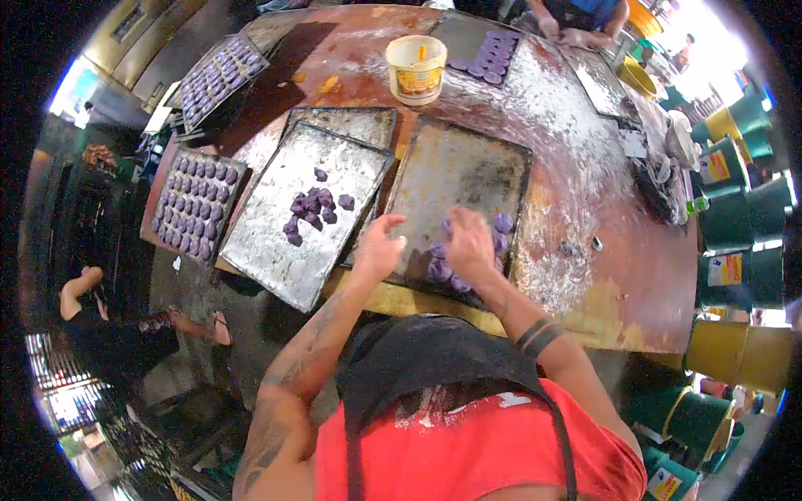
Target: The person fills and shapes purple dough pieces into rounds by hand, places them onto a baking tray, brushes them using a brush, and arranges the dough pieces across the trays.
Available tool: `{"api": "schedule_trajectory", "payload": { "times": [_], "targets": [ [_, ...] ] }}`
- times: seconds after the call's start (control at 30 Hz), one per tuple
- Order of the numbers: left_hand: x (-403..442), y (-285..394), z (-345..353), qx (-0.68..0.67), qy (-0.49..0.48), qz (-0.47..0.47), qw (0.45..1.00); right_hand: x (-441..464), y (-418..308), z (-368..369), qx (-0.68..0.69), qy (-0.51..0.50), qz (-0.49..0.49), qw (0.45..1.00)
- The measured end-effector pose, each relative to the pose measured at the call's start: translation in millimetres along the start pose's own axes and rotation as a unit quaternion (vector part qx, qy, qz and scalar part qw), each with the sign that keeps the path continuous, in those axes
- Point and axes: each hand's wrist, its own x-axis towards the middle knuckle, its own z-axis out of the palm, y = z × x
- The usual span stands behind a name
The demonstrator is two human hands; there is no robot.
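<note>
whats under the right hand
Purple dough balls show around the right hand on the metal tray; whatever lies directly beneath the palm is covered.

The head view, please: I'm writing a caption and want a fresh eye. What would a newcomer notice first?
Probably the vivid purple: loose lumps on the pale floured tray left of centre, and rounder balls by the right hand on the darker tray. Next comes the white bucket beyond the trays, then the bright red shirt filling the bottom.
</note>
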Motion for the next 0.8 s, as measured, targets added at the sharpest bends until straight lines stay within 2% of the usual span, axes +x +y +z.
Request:
{"api": "schedule_trajectory", "payload": {
  "times": [0.03,0.07,0.1,0.13,0.2,0.23,0.27,0.3,0.37,0.4,0.43,0.5,0.53,0.57,0.6,0.63,0.67,0.7,0.73,0.77,0.8],
  "targets": [
    [2.5,-8.3,4.0,-0.066,-0.001,-0.028,0.997,-11.6,0.6,6.8,-0.061,-0.002,-0.066,0.996],
    [4.5,-15.6,11.3,-0.049,-0.001,-0.036,0.998,-23.0,1.4,14.9,-0.121,-0.005,-0.134,0.984],
    [6.4,-19.3,14.0,-0.011,-0.05,-0.02,0.999,-23.8,2.1,19.2,-0.18,-0.005,-0.205,0.962],
    [7.9,-20.8,17.4,-0.006,-0.068,0.0,0.998,-9.0,-4.2,-1.1,-0.093,-0.045,-0.174,0.979],
    [4.1,-23.1,13.6,0.035,-0.082,0.021,0.996,23.8,54.9,-4.2,0.066,-0.121,-0.013,0.99],
    [5.2,-17.5,2.4,0.073,-0.08,0.028,0.994,12.7,61.4,-43.9,0.078,0.077,0.037,0.993],
    [9.5,-14.0,-10.2,0.112,-0.075,0.038,0.99,-1.5,99.2,-51.7,0.039,0.156,0.082,0.984],
    [16.4,-19.6,-23.1,0.13,-0.044,0.078,0.987,-16.1,127.4,-68.1,0.014,0.149,0.111,0.983],
    [32.2,-21.5,-49.1,0.211,0.028,0.088,0.973,-61.8,223.9,-53.8,-0.106,0.115,0.099,0.983],
    [40.1,-25.4,-56.7,0.279,0.138,0.186,0.932,-74.1,220.3,-68.0,-0.148,0.098,0.116,0.977],
    [48.3,-28.3,-63.0,0.34,0.244,0.278,0.865,-86.7,217.5,-81.9,-0.189,0.08,0.132,0.97],
    [71.7,-31.3,-78.0,0.416,0.218,0.251,0.846,-89.9,211.9,-96.8,-0.116,0.041,0.184,0.975],
    [84.0,-39.9,-83.6,0.447,0.186,0.234,0.843,-86.3,211.9,-96.8,-0.115,0.072,0.17,0.976],
    [92.9,-49.2,-85.4,0.477,0.154,0.219,0.837,-81.6,210.2,-91.6,0.041,0.09,0.2,0.975],
    [96.7,-43.5,-81.9,0.433,0.149,0.24,0.856,-68.0,189.0,-89.5,0.197,0.11,0.224,0.948],
    [98.2,-33.3,-70.7,0.274,0.114,0.192,0.935,-56.3,165.3,-86.5,0.347,0.129,0.245,0.896],
    [97.4,-20.3,-52.5,0.106,0.072,0.135,0.982,-43.4,143.0,-78.6,0.41,0.131,0.195,0.881],
    [94.3,-7.2,-33.8,-0.065,0.026,0.071,0.995,-29.7,118.1,-69.8,0.469,0.132,0.143,0.861],
    [87.9,5.7,-16.3,-0.221,-0.009,0.022,0.975,-17.2,86.8,-71.3,0.425,0.093,0.135,0.89],
    [78.7,18.2,-1.3,-0.37,-0.045,-0.03,0.928,-5.5,53.5,-80.3,0.379,0.054,0.127,0.915],
    [68.9,29.9,8.8,-0.365,-0.059,-0.042,0.928,4.9,21.9,-92.7,0.347,0.076,0.051,0.933]
  ]
}}
